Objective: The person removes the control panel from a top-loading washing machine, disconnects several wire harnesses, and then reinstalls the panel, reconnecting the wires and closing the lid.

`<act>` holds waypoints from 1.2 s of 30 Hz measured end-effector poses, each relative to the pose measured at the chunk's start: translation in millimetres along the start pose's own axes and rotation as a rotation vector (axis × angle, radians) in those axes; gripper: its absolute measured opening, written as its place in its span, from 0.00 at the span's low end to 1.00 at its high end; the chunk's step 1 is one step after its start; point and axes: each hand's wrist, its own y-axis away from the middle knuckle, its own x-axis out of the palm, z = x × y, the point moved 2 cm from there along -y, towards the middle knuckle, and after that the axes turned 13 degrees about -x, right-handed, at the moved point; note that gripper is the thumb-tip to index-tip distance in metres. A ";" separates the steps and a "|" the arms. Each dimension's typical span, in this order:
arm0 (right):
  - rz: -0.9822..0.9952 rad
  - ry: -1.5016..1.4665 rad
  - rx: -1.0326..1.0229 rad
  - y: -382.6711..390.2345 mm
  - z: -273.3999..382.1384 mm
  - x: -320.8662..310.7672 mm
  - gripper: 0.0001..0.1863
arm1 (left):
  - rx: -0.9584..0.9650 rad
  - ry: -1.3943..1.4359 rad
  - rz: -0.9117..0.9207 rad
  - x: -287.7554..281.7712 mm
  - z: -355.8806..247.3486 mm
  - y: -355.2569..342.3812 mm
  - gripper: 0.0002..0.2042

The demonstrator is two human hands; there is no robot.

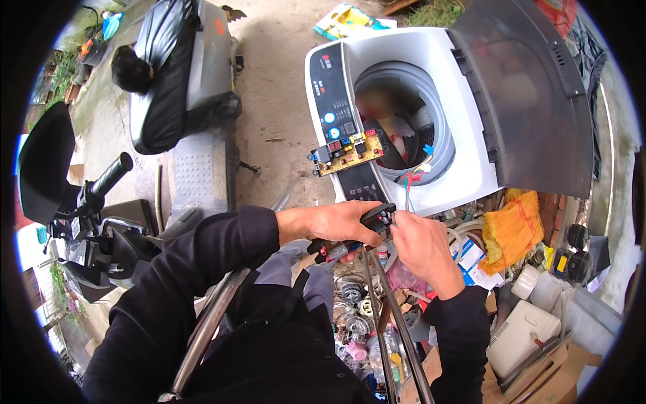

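Note:
Below the washing machine, my left hand (340,222) grips a long black plastic part (372,217) from above. My right hand (424,252) is closed at that part's right end, pinching something small, perhaps a wire; its fingertips partly hide it. The open white top-loading washing machine (474,155) has a dark control panel (326,74) on its left. A bare yellow circuit board (356,157) with displays, buttons and components lies across that panel. Coloured wires with plugs (424,161) hang at the tub's edge and run down toward my right hand.
The dark lid (531,114) stands open at the right. Left are a scooter (64,229) and its seat (165,81). Steel bars (414,363) run beside me over piled parts and scrap (353,310). An orange sack (511,229) and beige casing (518,343) lie at the right.

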 end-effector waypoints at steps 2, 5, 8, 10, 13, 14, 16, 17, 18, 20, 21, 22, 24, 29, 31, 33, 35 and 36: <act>-0.068 -0.018 -0.006 0.8 0.9 0.5 0.08 | 0.032 0.042 0.017 -1.1 4.4 -3.5 0.18; -0.117 -0.021 -0.017 6.6 4.0 -3.3 0.07 | 0.076 0.112 0.067 3.5 3.1 -6.7 0.17; -0.117 0.036 -0.049 7.0 5.9 -4.7 0.07 | 0.047 0.146 0.092 4.5 0.4 -2.6 0.18; -0.105 0.069 -0.061 4.2 7.7 -6.7 0.07 | 0.077 0.067 0.035 3.4 -1.2 -1.8 0.19; -0.121 0.087 -0.075 2.7 6.0 -4.2 0.06 | 0.136 -0.011 -0.043 5.2 -1.3 -3.6 0.19; -0.138 0.082 -0.076 3.0 6.5 -4.0 0.06 | 0.156 -0.032 -0.064 6.4 -2.6 -2.8 0.19; -0.184 0.035 -0.094 8.1 0.7 -3.7 0.06 | 0.148 0.000 -0.058 9.4 -5.2 0.2 0.18; -0.209 0.014 -0.101 10.5 -2.0 -4.7 0.06 | 0.148 0.032 -0.032 10.3 -4.9 -1.7 0.18; -0.215 0.011 -0.120 11.1 -1.6 -5.0 0.07 | 0.149 0.063 -0.006 11.0 -4.0 -4.0 0.18; -0.224 0.009 -0.147 15.0 0.0 -5.7 0.08 | 0.154 0.075 0.002 10.2 -1.4 -4.8 0.18; -0.202 0.032 -0.172 12.9 -0.8 -6.4 0.08 | 0.128 0.045 -0.018 8.6 -4.8 -0.7 0.19; -0.156 0.063 -0.146 10.9 -0.5 -7.0 0.08 | 0.103 0.014 -0.038 9.2 -6.6 -0.6 0.19; -0.103 0.122 -0.118 10.7 0.8 -12.1 0.08 | 0.164 -0.038 -0.093 9.5 -6.5 -6.4 0.20; -0.202 0.027 -0.106 15.6 -11.7 -2.2 0.08 | 0.148 0.010 -0.069 9.2 -5.8 -10.8 0.20; -0.196 0.019 -0.110 22.0 -12.6 -3.0 0.08 | 0.136 0.038 -0.032 11.7 -7.8 -11.9 0.20; -0.188 0.028 -0.145 19.8 -8.0 -9.5 0.08 | 0.185 0.044 -0.020 12.3 -6.8 -14.5 0.20; -0.142 0.094 -0.134 14.7 -4.6 -14.6 0.08 | 0.170 -0.006 -0.055 11.1 -7.2 -15.6 0.19; -0.122 0.128 -0.130 12.2 -4.6 -15.8 0.08 | 0.200 -0.060 -0.083 11.4 -9.0 -16.0 0.18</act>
